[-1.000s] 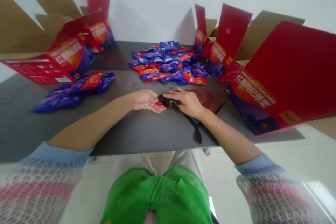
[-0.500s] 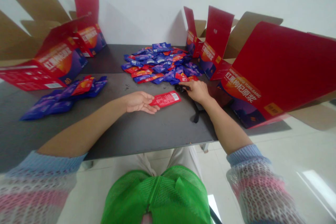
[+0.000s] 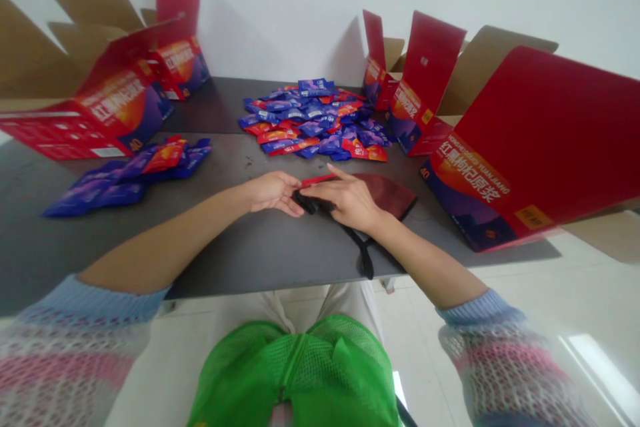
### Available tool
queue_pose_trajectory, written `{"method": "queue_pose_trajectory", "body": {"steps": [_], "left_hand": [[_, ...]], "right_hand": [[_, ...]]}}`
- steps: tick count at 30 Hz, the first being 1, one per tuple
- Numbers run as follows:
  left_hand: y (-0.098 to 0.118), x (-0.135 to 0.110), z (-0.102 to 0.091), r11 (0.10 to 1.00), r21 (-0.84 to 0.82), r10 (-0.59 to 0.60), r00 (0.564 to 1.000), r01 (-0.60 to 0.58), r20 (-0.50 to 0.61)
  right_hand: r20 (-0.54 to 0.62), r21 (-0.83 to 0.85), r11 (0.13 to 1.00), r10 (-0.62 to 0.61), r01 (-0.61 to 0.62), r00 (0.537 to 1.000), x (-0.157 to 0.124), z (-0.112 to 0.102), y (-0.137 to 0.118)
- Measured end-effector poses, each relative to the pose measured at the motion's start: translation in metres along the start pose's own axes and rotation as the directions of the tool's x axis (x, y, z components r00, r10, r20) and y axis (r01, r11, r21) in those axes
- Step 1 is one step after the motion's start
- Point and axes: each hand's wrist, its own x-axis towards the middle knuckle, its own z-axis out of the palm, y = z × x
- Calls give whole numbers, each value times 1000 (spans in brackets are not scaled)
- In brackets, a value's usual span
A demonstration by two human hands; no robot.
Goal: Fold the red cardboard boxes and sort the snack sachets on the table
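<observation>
My left hand [image 3: 274, 192] has its fingers closed on the near end of a red sachet [image 3: 319, 179], most of which is covered by my right hand. My right hand [image 3: 353, 200] grips the black gathered mouth [image 3: 313, 202] of a brown drawstring pouch, index finger stretched out. The pouch's brown body [image 3: 393, 193] lies on the table under and behind that hand, and a black cord [image 3: 367, 260] hangs over the table's front edge. The pouch mouth touches the fingers of my left hand. Whether the sachet is inside the mouth or beside it, I cannot tell.
Behind my hands lies a heap of blue and red sachets [image 3: 315, 121]. A smaller group of sachets [image 3: 135, 177] is at the left. Opened red cartons stand on both sides, a left one [image 3: 120, 103] and a large right one [image 3: 540, 140], on the grey table [image 3: 240, 240].
My right hand has brought the pouch mouth leftward to the sachet in my left hand. The sachet, fully visible before, is now mostly covered.
</observation>
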Motion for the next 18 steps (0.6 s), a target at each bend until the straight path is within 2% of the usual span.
{"method": "queue_pose_trajectory", "body": {"steps": [3,7,13,18], "left_hand": [[-1,2,-4,1000,-14,-4,999,4,31],[-1,3,-9,1000,1,-13,996,13,88],[-2,7,-16,1000,-13,-7,989,9,150],[-2,6,-19,1000,-21,-11,984,15,177]], "right_hand": [[64,-9,1000,2,-1,998,4,1,-1],[155,-72,994,95,-84,983,3,-13,8],[142,-272,909,364,-317,921,-5,-35,28],[115,-388,820,496,-421,861,-14,-44,54]]}}
